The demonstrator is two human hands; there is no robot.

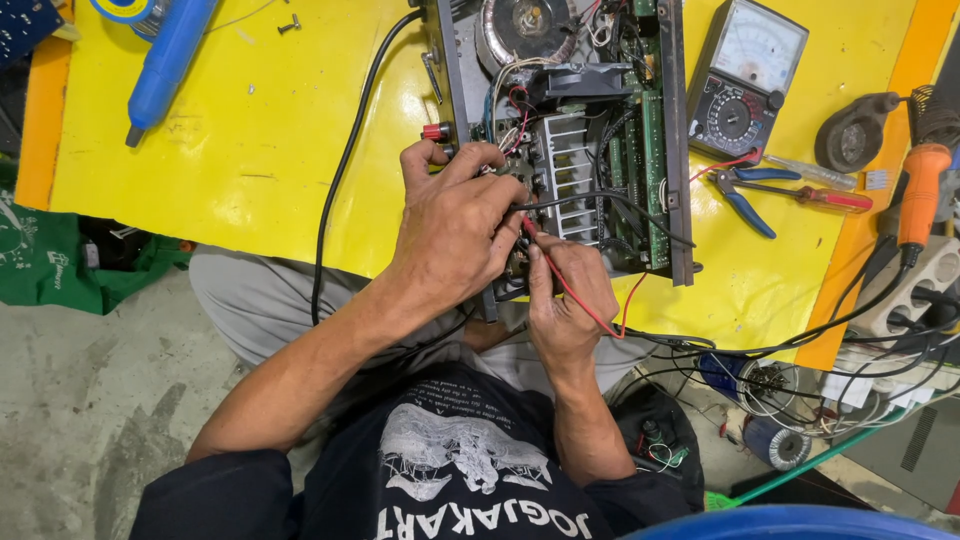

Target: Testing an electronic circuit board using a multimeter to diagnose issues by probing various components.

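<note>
Your left hand (455, 225) lies over the near edge of the open amplifier chassis (570, 140), knuckles up, fingers curled down and drawn close together onto the board beside the finned heatsink (570, 175). The black probe lead (600, 205) emerges from under those fingers and runs across the chassis, so the fingers seem pinched on the black probe — the tip itself is hidden under your hand.

Your right hand (565, 295) sits just below and touching the left, at the chassis's near corner. Its thumb and forefinger are closed narrowly on the red probe (540, 250), which slants up toward the board under your left fingertips; the red lead (600, 322) trails back over the hand.

The chassis rests on the yellow table (260, 140), its near end overhanging toward your lap. The analog multimeter (745, 80) lies just right of it, with blue-handled pliers (745, 195) and a red-handled screwdriver (835, 200) below that. An orange soldering iron (920, 195) sits at the far right edge — a blue tool (165, 65) lies well apart at upper left.
</note>
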